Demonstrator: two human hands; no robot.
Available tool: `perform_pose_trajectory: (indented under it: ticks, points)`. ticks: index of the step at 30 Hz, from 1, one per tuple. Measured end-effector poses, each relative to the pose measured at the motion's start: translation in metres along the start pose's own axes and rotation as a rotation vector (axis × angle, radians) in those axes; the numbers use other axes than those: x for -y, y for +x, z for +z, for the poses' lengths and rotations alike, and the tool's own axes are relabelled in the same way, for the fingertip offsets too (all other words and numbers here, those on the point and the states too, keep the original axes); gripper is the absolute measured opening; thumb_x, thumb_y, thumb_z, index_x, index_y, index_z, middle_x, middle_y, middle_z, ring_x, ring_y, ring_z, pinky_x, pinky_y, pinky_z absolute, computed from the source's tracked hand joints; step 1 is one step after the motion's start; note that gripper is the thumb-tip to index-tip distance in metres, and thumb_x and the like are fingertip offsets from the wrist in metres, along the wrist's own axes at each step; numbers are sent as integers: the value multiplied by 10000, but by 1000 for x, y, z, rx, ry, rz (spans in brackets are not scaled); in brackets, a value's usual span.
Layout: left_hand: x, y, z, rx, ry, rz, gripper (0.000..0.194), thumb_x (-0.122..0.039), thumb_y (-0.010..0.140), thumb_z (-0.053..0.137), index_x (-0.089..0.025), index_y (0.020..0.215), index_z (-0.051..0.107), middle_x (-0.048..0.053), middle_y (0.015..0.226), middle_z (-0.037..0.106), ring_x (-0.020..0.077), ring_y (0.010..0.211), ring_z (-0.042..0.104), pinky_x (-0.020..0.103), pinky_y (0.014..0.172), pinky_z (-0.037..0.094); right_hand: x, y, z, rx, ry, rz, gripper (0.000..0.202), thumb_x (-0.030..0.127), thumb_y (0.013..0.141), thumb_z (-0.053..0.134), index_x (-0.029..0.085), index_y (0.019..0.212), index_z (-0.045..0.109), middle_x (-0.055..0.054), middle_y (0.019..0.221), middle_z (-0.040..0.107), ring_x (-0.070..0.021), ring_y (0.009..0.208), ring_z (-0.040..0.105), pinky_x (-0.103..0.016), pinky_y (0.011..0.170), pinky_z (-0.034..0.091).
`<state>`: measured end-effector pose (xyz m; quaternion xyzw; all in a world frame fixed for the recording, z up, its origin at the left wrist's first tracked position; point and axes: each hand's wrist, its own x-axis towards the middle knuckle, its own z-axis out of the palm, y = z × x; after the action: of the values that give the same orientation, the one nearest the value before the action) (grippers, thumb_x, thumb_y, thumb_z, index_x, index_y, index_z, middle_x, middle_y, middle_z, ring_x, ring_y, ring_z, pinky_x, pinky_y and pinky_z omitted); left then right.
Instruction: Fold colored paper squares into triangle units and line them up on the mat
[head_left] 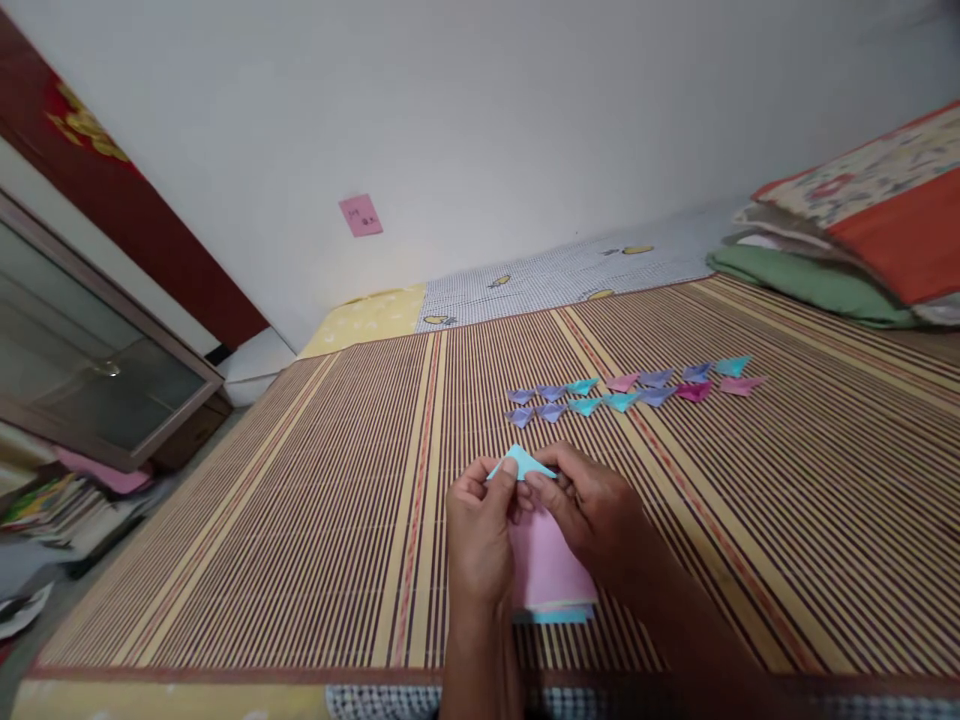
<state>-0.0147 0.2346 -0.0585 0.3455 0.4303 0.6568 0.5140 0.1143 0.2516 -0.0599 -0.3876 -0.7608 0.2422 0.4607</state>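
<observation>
Folded blue paper (526, 461) is pinched by the left hand (481, 525) and right hand (600, 505) near a pink-topped stack (553, 572), beyond which paper shapes (621, 402) are lined up.

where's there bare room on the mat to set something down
The widest bare stretch of mat runs from the left hand to the mat's left edge. Another lies right of the right hand, below the two rows of folded paper shapes. It's crowded at those rows and around the hands, with the blue folded piece and paper stack.
</observation>
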Motion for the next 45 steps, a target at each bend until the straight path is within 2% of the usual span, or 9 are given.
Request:
perform_pose_trajectory:
  ticks: [6, 9, 11, 14, 17, 31, 34, 40, 45]
  points:
    - [-6, -2, 1, 46, 96, -27, 180, -298, 790, 810, -131, 807, 748, 7, 640, 685, 93, 579, 578, 195, 580, 432, -3, -1, 1, -40, 86, 108, 318, 311, 1023, 468, 205, 733, 544, 28, 628, 549, -138, 576, 525, -271, 574, 354]
    - [-7, -3, 2, 36, 91, -26, 190, -307, 784, 813, -135, 762, 735, -11, 587, 654, 87, 542, 568, 191, 554, 421, -3, 1, -2, -25, 218, 185, 412, 353, 1034, 441, 221, 646, 481, 54, 544, 452, -124, 503, 457, -264, 516, 336]
    - [-6, -2, 1, 10, 37, -32, 214, -316, 771, 821, -139, 722, 712, -19, 568, 639, 76, 512, 542, 182, 528, 402, -2, 2, -5, -15, 279, 206, 363, 351, 1031, 453, 213, 709, 547, 49, 575, 498, -129, 529, 500, -255, 530, 378]
    - [-5, 1, 0, -24, -55, -52, 270, -330, 725, 851, -136, 658, 676, -25, 538, 615, 59, 474, 493, 168, 486, 367, -2, 3, -11, -28, 220, 129, 94, 284, 940, 626, 196, 944, 659, 20, 751, 649, -148, 673, 608, -256, 628, 453]
    - [-6, 3, -1, -30, -96, -73, 319, -344, 690, 870, -132, 610, 646, -27, 510, 590, 50, 445, 458, 161, 455, 337, -4, 2, -12, -23, 112, 1, 35, 213, 929, 647, 191, 939, 673, -6, 834, 690, -160, 760, 641, -267, 697, 464]
    - [-4, 3, -7, -13, -17, -46, 292, -316, 768, 821, -144, 632, 628, -37, 534, 581, 59, 471, 471, 172, 485, 358, 2, -1, -3, 34, -252, -194, 303, 179, 1047, 379, 201, 772, 506, -6, 707, 523, -166, 644, 522, -300, 628, 348]
    - [-6, 3, -8, 11, 10, -36, 282, -312, 801, 798, -149, 647, 628, -38, 546, 578, 65, 486, 473, 180, 499, 365, 2, -1, -2, 29, -211, -127, 315, 220, 1032, 389, 211, 731, 478, 4, 673, 509, -162, 617, 506, -303, 612, 328]
    - [-12, -1, -8, 113, 147, 12, 199, -289, 850, 760, -149, 733, 679, -22, 612, 625, 84, 554, 526, 192, 560, 406, 1, 0, -4, 74, 231, 275, 344, 268, 938, 408, 229, 598, 440, 42, 531, 421, -137, 517, 438, -271, 515, 315]
    - [-14, -3, -9, 124, 178, 22, 212, -282, 863, 742, -153, 713, 665, -28, 599, 601, 84, 539, 504, 196, 547, 396, 1, 2, -8, 125, 237, 211, 355, 345, 972, 436, 218, 643, 482, 43, 583, 431, -136, 556, 432, -275, 534, 306]
